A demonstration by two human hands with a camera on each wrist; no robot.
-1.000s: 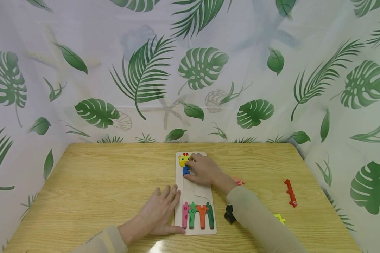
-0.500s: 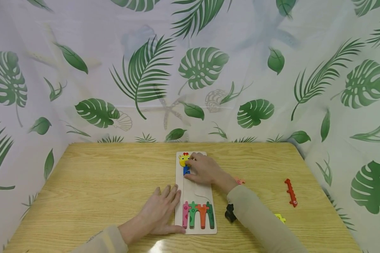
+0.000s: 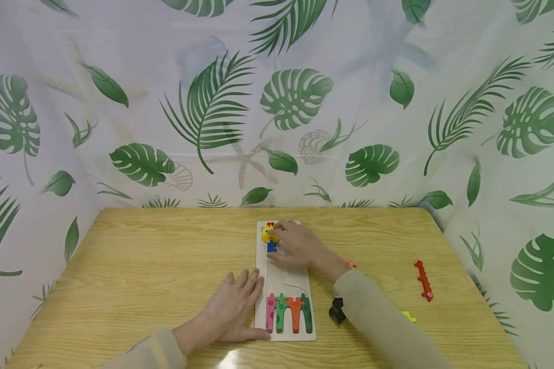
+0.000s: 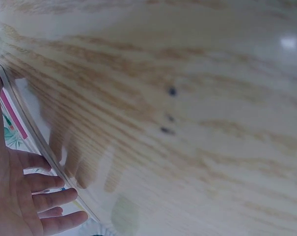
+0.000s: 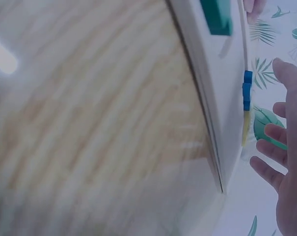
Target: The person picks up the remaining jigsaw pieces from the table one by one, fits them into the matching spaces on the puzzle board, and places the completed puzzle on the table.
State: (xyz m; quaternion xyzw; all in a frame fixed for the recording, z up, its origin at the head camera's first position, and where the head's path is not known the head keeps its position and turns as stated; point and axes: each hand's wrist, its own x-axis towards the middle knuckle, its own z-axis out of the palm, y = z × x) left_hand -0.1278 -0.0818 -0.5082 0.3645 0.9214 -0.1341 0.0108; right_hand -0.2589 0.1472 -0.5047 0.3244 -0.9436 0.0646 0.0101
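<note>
A pale puzzle board (image 3: 277,279) lies lengthwise on the table. At its far end sits a yellow giraffe-head piece (image 3: 266,236), with a blue puzzle piece (image 3: 271,247) directly below it. My right hand (image 3: 300,243) hovers over these two, fingers spread and loosely bent; in the right wrist view they stand apart from the blue piece (image 5: 247,91). Along the board's left edge rests my left hand (image 3: 234,307), fingers straight and thumb at the near corner. Pink (image 3: 270,313), green (image 3: 280,313), orange (image 3: 295,316) and dark green (image 3: 307,313) leg pieces fill the near end.
Right of the board lie a black piece (image 3: 337,310) and a salmon piece (image 3: 351,263), both near the right sleeve. Further right are a yellow piece (image 3: 410,316) and a long red piece (image 3: 423,281). A leaf-print curtain (image 3: 231,189) hangs behind the table (image 3: 166,246).
My right hand's fingers have lifted and spread off the blue piece, showing more of it. The hand has shifted slightly away from me. My left hand stays in place.
</note>
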